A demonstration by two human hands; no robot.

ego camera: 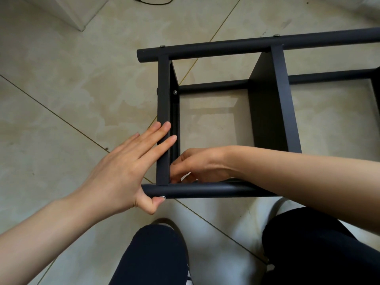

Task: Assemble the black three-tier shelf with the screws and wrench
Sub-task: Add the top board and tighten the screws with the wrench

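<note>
The black shelf frame (273, 103) lies on its side on the tiled floor, its round poles running left to right. My left hand (127, 171) lies flat against the end shelf panel (163, 120), fingers straight, while its thumb presses a silver screw head (162, 196) on the near pole (205, 190). My right hand (197, 165) reaches inside the frame at the joint of panel and near pole, fingers curled there; what they hold is hidden. Other screw heads show on the far pole (162, 45) and inside the panel (175, 92).
My two knees in dark trousers (152, 256) fill the lower edge, with white cloth or paper (232, 239) on the floor between them. A white cabinet corner (78, 19) stands at the upper left. A black cable (156, 1) loops at the top edge.
</note>
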